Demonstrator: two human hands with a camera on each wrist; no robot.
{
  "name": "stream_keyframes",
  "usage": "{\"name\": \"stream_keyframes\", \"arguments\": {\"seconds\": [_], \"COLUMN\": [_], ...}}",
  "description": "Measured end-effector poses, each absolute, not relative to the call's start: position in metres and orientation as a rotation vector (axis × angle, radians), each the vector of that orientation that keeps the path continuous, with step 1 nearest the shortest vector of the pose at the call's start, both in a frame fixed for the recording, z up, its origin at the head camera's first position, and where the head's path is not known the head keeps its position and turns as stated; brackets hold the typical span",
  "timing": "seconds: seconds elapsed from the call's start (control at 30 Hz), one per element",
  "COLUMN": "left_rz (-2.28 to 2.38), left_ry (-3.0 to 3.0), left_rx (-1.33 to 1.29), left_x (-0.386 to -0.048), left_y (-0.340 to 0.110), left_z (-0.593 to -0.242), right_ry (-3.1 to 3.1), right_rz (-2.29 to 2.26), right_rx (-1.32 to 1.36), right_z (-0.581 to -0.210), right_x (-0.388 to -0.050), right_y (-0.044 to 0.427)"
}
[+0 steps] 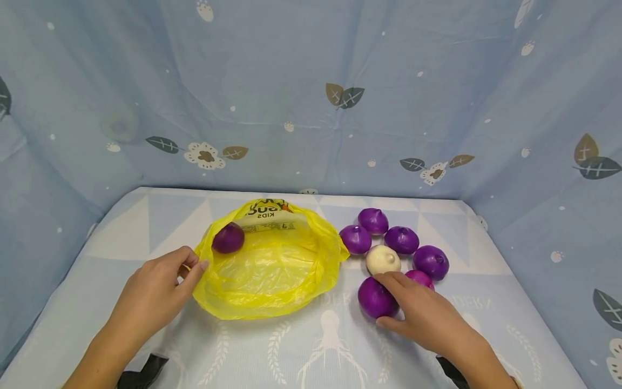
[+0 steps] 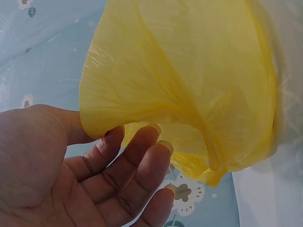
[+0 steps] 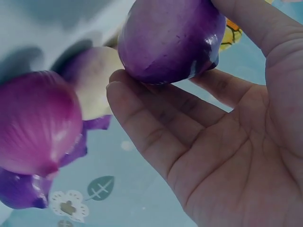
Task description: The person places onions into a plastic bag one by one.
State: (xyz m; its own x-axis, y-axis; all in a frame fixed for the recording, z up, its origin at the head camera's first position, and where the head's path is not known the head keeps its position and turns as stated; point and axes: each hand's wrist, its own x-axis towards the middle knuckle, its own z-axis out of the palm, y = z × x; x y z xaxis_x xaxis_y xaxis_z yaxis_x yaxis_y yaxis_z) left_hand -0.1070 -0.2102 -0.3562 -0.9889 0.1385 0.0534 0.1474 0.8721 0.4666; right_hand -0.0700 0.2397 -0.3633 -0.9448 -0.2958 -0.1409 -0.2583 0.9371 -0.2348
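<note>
My left hand (image 1: 154, 292) pinches the left rim of a yellow plastic bag (image 1: 272, 305) between thumb and index finger, as the left wrist view also shows. The bag lies with its mouth spread wide, and one purple onion (image 1: 228, 238) is inside at the upper left. To the right of the bag, my right hand (image 1: 430, 316) grips another purple onion (image 1: 375, 299) with thumb and fingers. In the right wrist view that onion (image 3: 170, 40) sits between the thumb and fingertips. A white onion (image 1: 383, 260) lies just beyond it, and a pinker onion (image 1: 420, 279) is partly hidden behind the hand.
Several more purple onions cluster at the right, among them one onion (image 1: 373, 221) at the back and one (image 1: 431, 262) farthest right. The nearest of them touches the bag's right side. A patterned cloth covers the table (image 1: 272, 354); a blue curtain (image 1: 291, 81) hangs around it.
</note>
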Motion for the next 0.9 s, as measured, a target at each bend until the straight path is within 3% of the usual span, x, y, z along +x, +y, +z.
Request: {"name": "stream_keyframes", "arguments": {"seconds": [0.47,0.9], "left_rz": [-0.747,-0.765], "left_ry": [-3.042,-3.064], "left_rx": [-0.253,-0.25], "left_x": [-0.113,-0.116], "left_y": [-0.212,-0.214], "left_z": [-0.349,-0.345], "right_ry": [3.006,2.903], "right_rz": [-0.297,-0.15], "right_rx": [-0.799,-1.158], "right_z": [-0.316,-0.284], "right_x": [-0.078,-0.101], "right_y": [0.214,0.158]}}
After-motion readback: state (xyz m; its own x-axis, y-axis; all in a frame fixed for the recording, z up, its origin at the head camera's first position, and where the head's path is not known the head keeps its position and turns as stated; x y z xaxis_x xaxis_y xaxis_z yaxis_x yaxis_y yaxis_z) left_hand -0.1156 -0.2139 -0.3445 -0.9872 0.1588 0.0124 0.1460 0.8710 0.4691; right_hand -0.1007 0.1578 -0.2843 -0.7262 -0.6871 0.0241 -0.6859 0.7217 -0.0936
